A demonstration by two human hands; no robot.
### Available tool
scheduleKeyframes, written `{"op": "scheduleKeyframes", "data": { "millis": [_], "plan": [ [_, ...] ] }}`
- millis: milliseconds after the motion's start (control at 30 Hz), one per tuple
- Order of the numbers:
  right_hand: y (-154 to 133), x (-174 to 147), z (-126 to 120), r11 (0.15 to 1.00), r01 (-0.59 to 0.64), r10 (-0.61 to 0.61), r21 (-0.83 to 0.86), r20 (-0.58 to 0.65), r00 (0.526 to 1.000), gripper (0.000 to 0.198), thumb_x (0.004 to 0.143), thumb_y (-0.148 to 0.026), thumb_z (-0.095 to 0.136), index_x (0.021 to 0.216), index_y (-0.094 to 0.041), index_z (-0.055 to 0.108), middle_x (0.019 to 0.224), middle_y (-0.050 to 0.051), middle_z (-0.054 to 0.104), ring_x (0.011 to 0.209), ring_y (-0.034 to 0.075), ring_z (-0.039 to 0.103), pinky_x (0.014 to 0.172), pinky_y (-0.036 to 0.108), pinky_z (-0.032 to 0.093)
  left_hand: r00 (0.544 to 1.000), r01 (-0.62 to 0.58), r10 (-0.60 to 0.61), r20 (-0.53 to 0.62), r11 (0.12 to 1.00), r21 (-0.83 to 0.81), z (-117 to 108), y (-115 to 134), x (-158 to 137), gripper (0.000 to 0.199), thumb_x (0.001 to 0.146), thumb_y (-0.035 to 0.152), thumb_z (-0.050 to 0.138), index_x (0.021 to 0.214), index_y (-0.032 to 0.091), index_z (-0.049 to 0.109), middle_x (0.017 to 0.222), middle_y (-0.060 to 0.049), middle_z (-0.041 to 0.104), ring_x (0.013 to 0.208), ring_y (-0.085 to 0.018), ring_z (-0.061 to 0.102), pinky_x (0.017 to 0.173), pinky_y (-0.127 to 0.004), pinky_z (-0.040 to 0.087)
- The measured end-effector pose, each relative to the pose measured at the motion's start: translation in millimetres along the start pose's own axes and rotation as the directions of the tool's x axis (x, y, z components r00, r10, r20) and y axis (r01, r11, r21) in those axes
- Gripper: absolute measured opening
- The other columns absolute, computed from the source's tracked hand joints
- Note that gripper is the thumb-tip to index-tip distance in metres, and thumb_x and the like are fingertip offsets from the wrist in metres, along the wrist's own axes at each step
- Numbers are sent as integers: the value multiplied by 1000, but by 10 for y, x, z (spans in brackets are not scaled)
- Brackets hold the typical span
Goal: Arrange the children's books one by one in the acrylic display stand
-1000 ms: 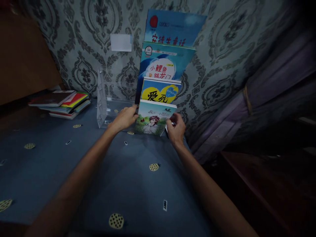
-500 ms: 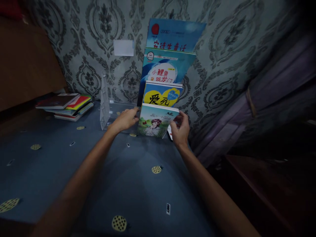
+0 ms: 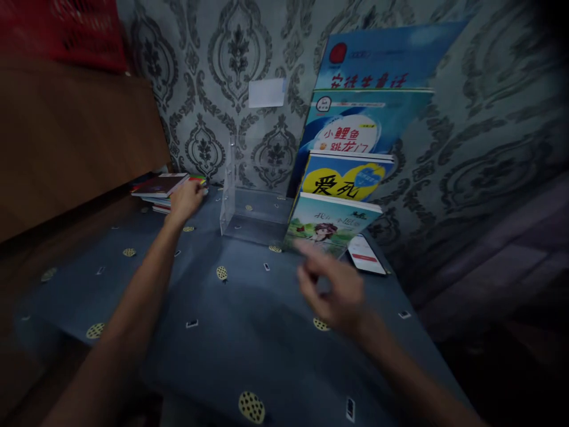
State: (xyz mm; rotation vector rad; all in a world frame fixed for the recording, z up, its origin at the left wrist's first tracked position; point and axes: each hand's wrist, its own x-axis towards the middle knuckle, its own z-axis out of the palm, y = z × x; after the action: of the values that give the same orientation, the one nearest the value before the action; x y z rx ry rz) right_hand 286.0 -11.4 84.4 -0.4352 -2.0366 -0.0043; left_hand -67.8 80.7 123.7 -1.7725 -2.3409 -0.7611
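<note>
My left hand (image 3: 186, 198) reaches to a stack of books (image 3: 160, 185) at the left, against its right end. Its fingertips are mostly hidden, so I cannot see whether they grip a book. My right hand (image 3: 333, 287), blurred, hangs in front of the clear acrylic rack (image 3: 227, 196), index finger and thumb apart, holding nothing. In the rack's right side several picture books stand in steps: a green one with a drawn child (image 3: 326, 222) in front, a blue and yellow one (image 3: 347, 178), a teal one (image 3: 395, 115) and a tall blue one (image 3: 391, 53) behind.
A phone (image 3: 367, 255) with a lit screen lies right of the rack on the blue patterned tablecloth (image 3: 249, 314). At the left stands a brown wooden cabinet (image 3: 80, 124) with a red bag (image 3: 84, 32) on top. A white card (image 3: 267, 93) shows against the patterned wall.
My left hand has gone from beside the green book to the stack at the left. My right hand has let go of the green book's edge and drawn back. The view has turned left.
</note>
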Motion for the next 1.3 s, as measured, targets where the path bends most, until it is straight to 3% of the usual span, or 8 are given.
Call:
{"op": "scheduleKeyframes", "data": {
  "millis": [67, 200, 333, 433, 633, 933, 1167, 1300],
  "plan": [
    [-95, -273, 193, 998, 54, -60, 42, 162, 985, 52, 94, -10, 53, 144, -27, 54, 72, -2, 71, 56, 14, 66, 57, 26, 55, 994, 100, -91, -64, 985, 141, -88, -298, 47, 36, 92, 30, 45, 113, 16, 70, 118, -18, 71, 117, -37, 62, 97, -45, 48],
    [-186, -697, 436, 998, 21, -42, 63, 363, 931, 30, 97, -13, 49, 121, -21, 66, 82, 6, 77, 74, 20, 74, 70, 31, 60, 992, 120, -105, -62, 932, 343, -167, -801, 165, 57, 84, 24, 54, 139, 9, 52, 143, -27, 55, 131, -44, 50, 103, -55, 44],
    [-204, -772, 482, 986, -103, 44, 132, 387, 921, 24, 98, -13, 49, 110, -21, 68, 76, 4, 73, 68, 18, 70, 67, 30, 58, 986, 71, -128, 108, 903, 423, -95, -1105, 277, 64, 81, 20, 57, 143, 14, 45, 148, -26, 52, 136, -43, 47, 107, -62, 39],
    [-207, -744, 480, 978, -156, 90, 137, 395, 914, 22, 98, -13, 49, 103, -20, 69, 74, 4, 71, 67, 18, 68, 64, 29, 56, 984, 57, -122, 127, 902, 429, -28, -1187, 310, 53, 85, 18, 50, 138, 13, 51, 145, -28, 55, 133, -45, 51, 102, -64, 41],
    [-204, -753, 497, 980, -147, 83, 134, 396, 914, 21, 99, -15, 49, 101, -20, 69, 76, 4, 72, 68, 18, 68, 66, 30, 56, 990, -12, -55, 131, 885, 465, -61, -1197, 286, 49, 91, 13, 35, 135, 8, 57, 134, -30, 62, 120, -46, 62, 97, -60, 44],
    [-187, -719, 487, 963, -202, 108, 180, 431, 896, 21, 99, -14, 50, 100, -17, 71, 77, 5, 73, 71, 18, 69, 66, 28, 55, 987, -117, 32, 157, 811, 574, -201, -1064, 72, 46, 91, 12, 32, 128, 6, 60, 122, -29, 68, 113, -44, 66, 98, -61, 42],
    [-173, -768, 514, 951, -246, 149, 188, 418, 896, 24, 100, -17, 49, 102, -18, 73, 79, 6, 75, 72, 18, 70, 69, 29, 55, 977, -199, 94, 190, 722, 663, -170, -713, -480, 40, 94, 9, 30, 118, 3, 62, 112, -29, 70, 102, -40, 71, 87, -50, 48],
    [-160, -754, 515, 947, -247, 140, 206, 429, 892, 25, 100, -17, 49, 106, -19, 73, 81, 6, 76, 74, 18, 71, 71, 30, 57, 965, -232, 90, 246, 731, 642, -116, -434, -897, 42, 92, 0, 28, 113, -1, 65, 98, -29, 72, 92, -35, 74, 77, -43, 52]
  ]
}}
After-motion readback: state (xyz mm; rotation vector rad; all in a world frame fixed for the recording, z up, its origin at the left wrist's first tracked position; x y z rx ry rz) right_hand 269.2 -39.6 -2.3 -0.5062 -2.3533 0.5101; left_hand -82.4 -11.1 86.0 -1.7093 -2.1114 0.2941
